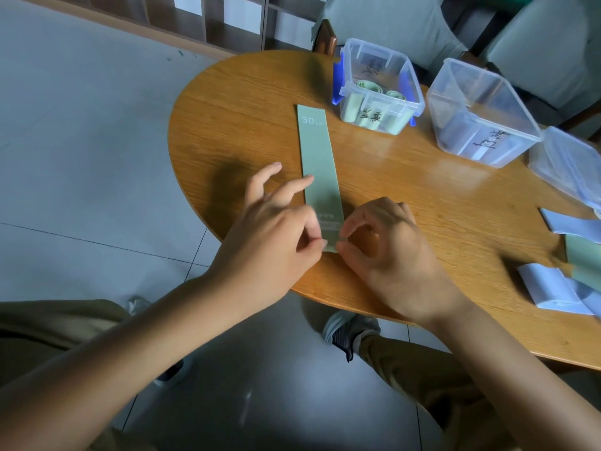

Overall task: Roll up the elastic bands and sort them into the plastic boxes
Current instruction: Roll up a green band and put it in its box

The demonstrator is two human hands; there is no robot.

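From the head camera, we judge we are just starting to roll a green elastic band [320,164] lying flat near the counter's [406,203] near edge. Our left hand [276,229] and right hand [387,245] pinch its near end with curled fingers [341,247]. Next, turn that end over tightly; the box of green rolls [377,89] waits at the far edge.

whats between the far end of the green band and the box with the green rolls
Nothing: in the head view only bare table separates the far end of the flat green band from the box holding green rolls.
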